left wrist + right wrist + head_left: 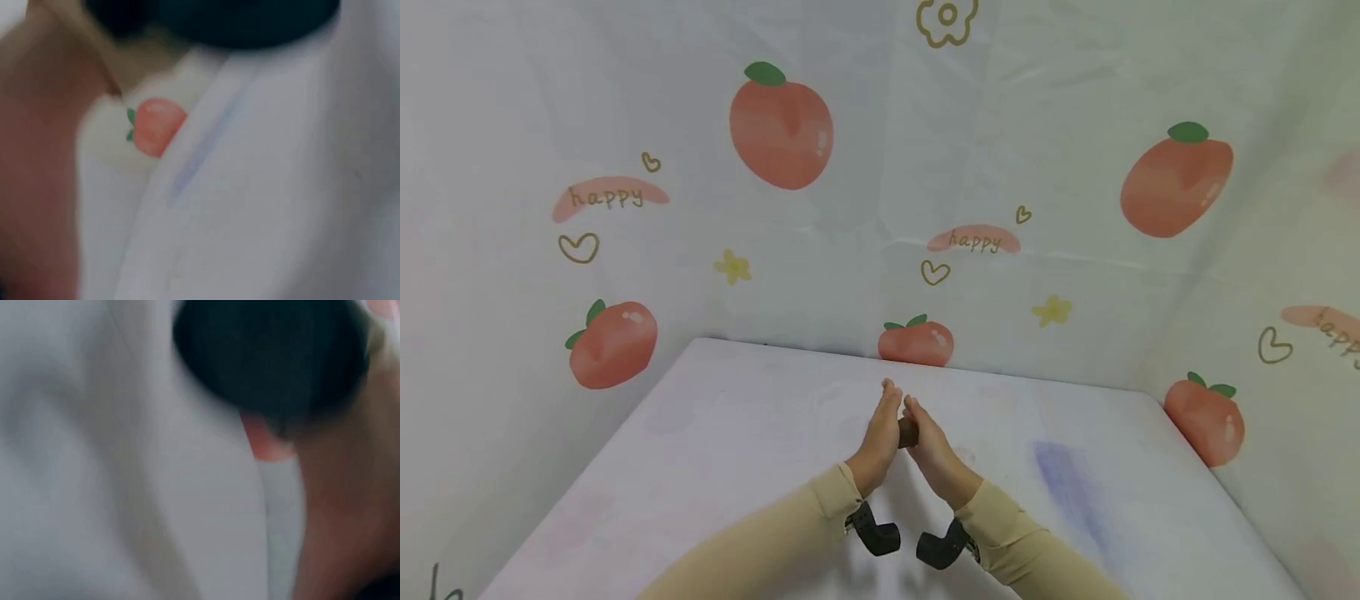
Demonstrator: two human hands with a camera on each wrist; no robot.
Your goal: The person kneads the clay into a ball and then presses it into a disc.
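A small dark brown object (908, 432), its kind not clear from its visible end, sits between my two palms above the table. My left hand (878, 435) presses it from the left, fingers straight and pointing up and away. From the other side my right hand (936, 450) presses it, also with straight fingers. The fingertips lean toward each other, and the wrists stand apart. Blurred skin of the left hand (40, 175) fills the left side of the left wrist view. In the right wrist view, the right hand (350, 487) is blurred at the right; neither wrist view clearly shows the brown object.
Below the hands spreads a white table (737, 417) with a bluish streak (1071, 487) on its right part. A white curtain (850, 250) printed with red fruit stands behind it. Black wrist cameras, left (877, 533) and right (942, 548), hang close together under the wrists.
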